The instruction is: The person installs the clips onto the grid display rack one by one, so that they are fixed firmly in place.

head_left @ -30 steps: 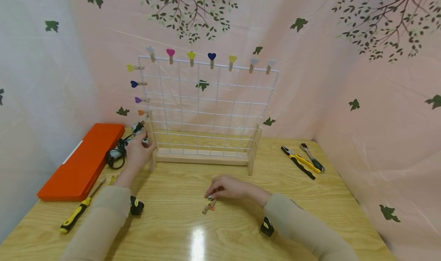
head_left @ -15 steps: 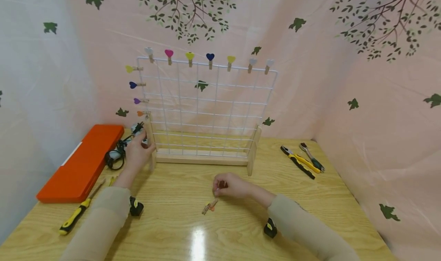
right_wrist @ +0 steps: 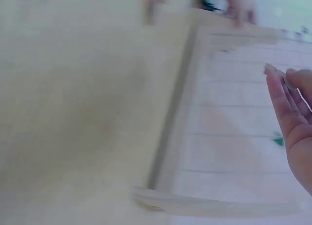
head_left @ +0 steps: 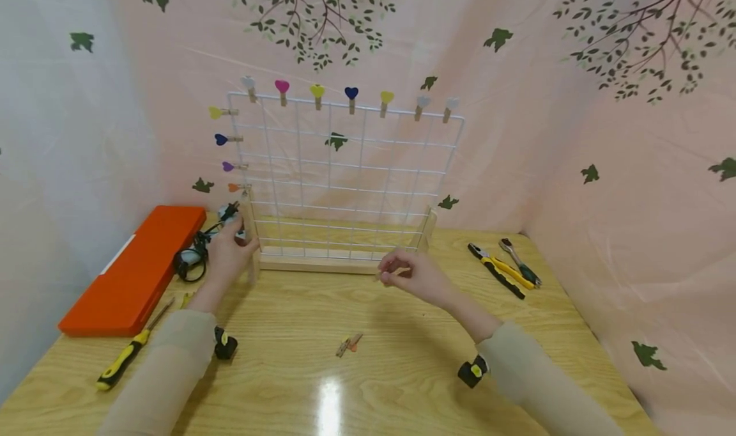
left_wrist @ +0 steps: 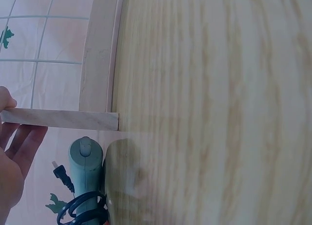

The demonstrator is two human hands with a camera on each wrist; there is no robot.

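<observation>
A white wire grid rack stands in a wooden base (head_left: 316, 265), with heart clothespins along its top and left edges. My left hand (head_left: 227, 257) holds the left wooden upright (left_wrist: 63, 119), thumb on one side and fingers on the other. In front of the rack's lower right, my right hand (head_left: 414, 273) pinches a small wooden clothespin (right_wrist: 269, 68) between thumb and fingers. Only its tip shows; the fingers hide the rest. A few loose clothespins (head_left: 343, 347), one with an orange heart, lie together on the table below.
An orange case (head_left: 135, 273) and a yellow-black screwdriver (head_left: 123, 362) lie at the left. Behind my left hand is a pale blue-green tool (left_wrist: 86, 169) with a coiled black cord. Pliers (head_left: 496, 271) and a ratchet wrench (head_left: 520, 262) lie at the right.
My right hand has lifted a clothespin off the small pile and moved up and right toward the rack. My left hand has stayed on the upright.
</observation>
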